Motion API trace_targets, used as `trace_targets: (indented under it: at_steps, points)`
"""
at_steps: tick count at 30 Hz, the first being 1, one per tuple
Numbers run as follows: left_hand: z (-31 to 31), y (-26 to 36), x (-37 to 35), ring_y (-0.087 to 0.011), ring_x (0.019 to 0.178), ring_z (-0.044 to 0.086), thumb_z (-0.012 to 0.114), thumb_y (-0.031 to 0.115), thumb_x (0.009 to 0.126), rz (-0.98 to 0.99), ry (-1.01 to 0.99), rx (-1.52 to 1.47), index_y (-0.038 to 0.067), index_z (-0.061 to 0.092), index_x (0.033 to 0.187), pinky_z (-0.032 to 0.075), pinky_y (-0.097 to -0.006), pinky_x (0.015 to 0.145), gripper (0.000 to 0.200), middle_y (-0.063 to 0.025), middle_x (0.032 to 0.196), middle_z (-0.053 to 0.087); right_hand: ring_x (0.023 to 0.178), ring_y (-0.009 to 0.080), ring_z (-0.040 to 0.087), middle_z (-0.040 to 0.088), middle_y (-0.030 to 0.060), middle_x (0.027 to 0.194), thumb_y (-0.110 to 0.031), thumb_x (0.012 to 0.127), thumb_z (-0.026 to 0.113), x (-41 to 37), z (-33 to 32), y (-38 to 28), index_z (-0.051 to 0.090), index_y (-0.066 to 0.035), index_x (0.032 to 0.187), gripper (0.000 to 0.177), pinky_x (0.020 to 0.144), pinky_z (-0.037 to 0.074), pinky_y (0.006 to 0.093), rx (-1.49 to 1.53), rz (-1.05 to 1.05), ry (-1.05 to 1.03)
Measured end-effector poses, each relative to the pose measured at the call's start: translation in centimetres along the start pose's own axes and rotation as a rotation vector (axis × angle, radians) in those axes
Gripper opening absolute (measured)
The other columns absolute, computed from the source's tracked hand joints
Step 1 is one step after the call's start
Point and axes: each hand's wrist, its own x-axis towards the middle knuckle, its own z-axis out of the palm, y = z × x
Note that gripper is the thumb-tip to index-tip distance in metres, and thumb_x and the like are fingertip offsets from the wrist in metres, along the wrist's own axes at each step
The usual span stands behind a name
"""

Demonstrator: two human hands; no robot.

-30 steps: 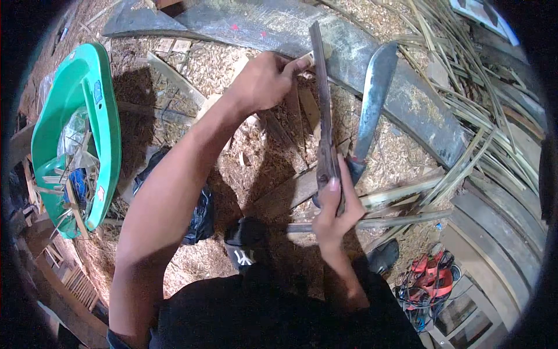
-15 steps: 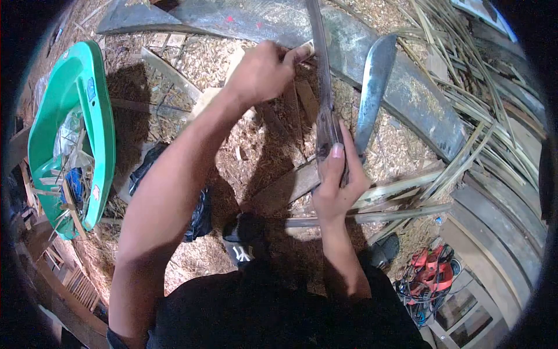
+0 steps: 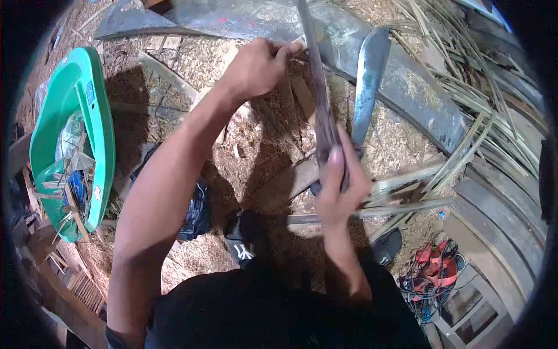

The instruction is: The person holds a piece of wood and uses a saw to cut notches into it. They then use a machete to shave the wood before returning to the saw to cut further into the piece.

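My right hand (image 3: 343, 186) is wrapped round a long, thin dark strip (image 3: 317, 75), thumb on top, where the strip widens at its lower end. The strip runs up past the top edge of the view. To its left, my left hand (image 3: 256, 67) is closed, thumb and forefinger pinching a small pale piece (image 3: 299, 44) beside the strip; most of that piece is hidden. A machete blade (image 3: 369, 75) lies right of the strip across a dark curved plank (image 3: 412, 96), its lower end near my right hand.
At the left stands a green plastic tub (image 3: 104, 145) with plastic and scraps inside. Wood shavings (image 3: 244, 139) cover the ground. Long thin strips (image 3: 465, 87) are piled at the right. A red tool with tangled cables (image 3: 436, 270) lies at the lower right, near curved boards (image 3: 500, 215).
Both hands have shifted slightly in the view. The upper part of the dark strip has moved a little to the left. My right hand is now blurred.
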Motion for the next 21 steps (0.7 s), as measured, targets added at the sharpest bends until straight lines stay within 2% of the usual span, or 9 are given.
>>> trace_targets:
  at_steps: [2,6,9,11,12,14,16,17,21]
  points:
    - [-0.1,-0.1,0.4,-0.0379,0.078,0.072,0.053,0.042,0.106,0.025,0.042,-0.044,-0.001,0.076,0.108,0.055,-0.0461,0.081,0.048,-0.0271,0.078,0.07,0.061,0.0044,0.051,0.073,0.0088,0.093,-0.015,0.105,0.05,1.0,0.2,-0.5,0.061,0.007,0.138,0.041,0.053,0.036,0.0219,-0.022,0.047,-0.012]
    - [-0.6,-0.1,1.0,-0.0353,0.079,0.073,0.051,0.043,0.107,0.038,0.017,0.076,0.0,0.075,0.115,0.055,-0.0469,0.082,0.049,-0.0256,0.08,0.072,0.058,0.0038,0.045,0.064,0.0016,0.076,-0.014,0.105,0.05,-1.3,-0.1,2.2,0.062,0.008,0.136,0.039,0.051,0.03,0.023,0.04,-0.216,0.043]
    - [-0.5,0.2,0.6,-0.0343,0.081,0.074,0.051,0.045,0.106,-0.052,-0.038,0.068,0.0,0.075,0.113,0.055,-0.0475,0.083,0.051,-0.0253,0.08,0.072,0.059,0.0037,0.043,0.062,-0.0001,0.078,-0.014,0.105,0.051,-1.7,-1.1,0.8,0.06,0.007,0.139,0.041,0.052,0.03,0.0228,-0.041,0.049,-0.013]
    - [-0.5,0.1,0.7,-0.0336,0.078,0.073,0.054,0.048,0.105,-0.021,0.036,0.026,-0.004,0.076,0.101,0.055,-0.0475,0.081,0.057,-0.0247,0.078,0.072,0.059,0.0037,0.043,0.061,-0.0008,0.077,-0.014,0.105,0.051,-1.6,-1.2,1.7,0.06,0.006,0.139,0.04,0.052,0.029,0.0227,-0.018,0.063,-0.019]
    - [-0.5,-0.3,0.8,-0.0336,0.078,0.073,0.054,0.048,0.105,-0.026,0.038,0.025,-0.004,0.076,0.101,0.055,-0.0475,0.081,0.057,-0.0247,0.078,0.072,0.059,0.0038,0.042,0.059,-0.0016,0.076,-0.014,0.105,0.051,-1.8,-1.5,2.0,0.061,0.006,0.138,0.04,0.051,0.028,0.0225,-0.002,0.091,-0.024]
    - [-0.8,-0.9,1.3,-0.022,0.084,0.07,0.053,0.059,0.103,-0.03,-0.078,0.014,-0.004,0.074,0.112,0.054,-0.0414,0.083,0.067,-0.0165,0.087,0.074,0.057,0.0035,0.041,0.054,-0.003,0.07,-0.014,0.105,0.051,-1.9,-2.3,1.2,0.061,0.007,0.138,0.04,0.051,0.028,0.0227,-0.024,0.061,-0.014]
    - [-1.5,0.1,1.1,-0.0208,0.084,0.07,0.053,0.058,0.103,-0.033,-0.077,0.08,-0.004,0.074,0.112,0.054,-0.0409,0.083,0.066,-0.0163,0.088,0.075,0.056,0.003,0.04,0.051,-0.0043,0.065,-0.013,0.105,0.051,-1.8,-2.4,0.5,0.061,0.007,0.137,0.04,0.051,0.027,0.0232,-0.029,0.064,-0.039]
    - [-1.6,0.3,1.0,-0.0197,0.084,0.07,0.053,0.057,0.103,-0.044,-0.077,0.136,-0.004,0.074,0.113,0.054,-0.0404,0.084,0.065,-0.016,0.089,0.075,0.101,0.0229,0.072,0.074,0.0221,0.117,-0.009,0.101,0.054,-1.6,-2.1,-0.2,0.064,0.009,0.132,0.037,0.09,0.054,0.0343,0.024,0.154,-0.013]
    - [-0.6,-0.4,1.2,-0.0272,0.07,0.068,0.056,0.048,0.104,-0.077,-0.024,0.029,-0.004,0.076,0.097,0.054,-0.0441,0.076,0.056,-0.0194,0.072,0.07,0.11,0.0229,0.069,0.073,0.0228,0.118,-0.01,0.101,0.054,-0.3,-2.2,-0.1,0.063,0.01,0.132,0.037,0.096,0.052,0.035,0.029,0.215,0.007]
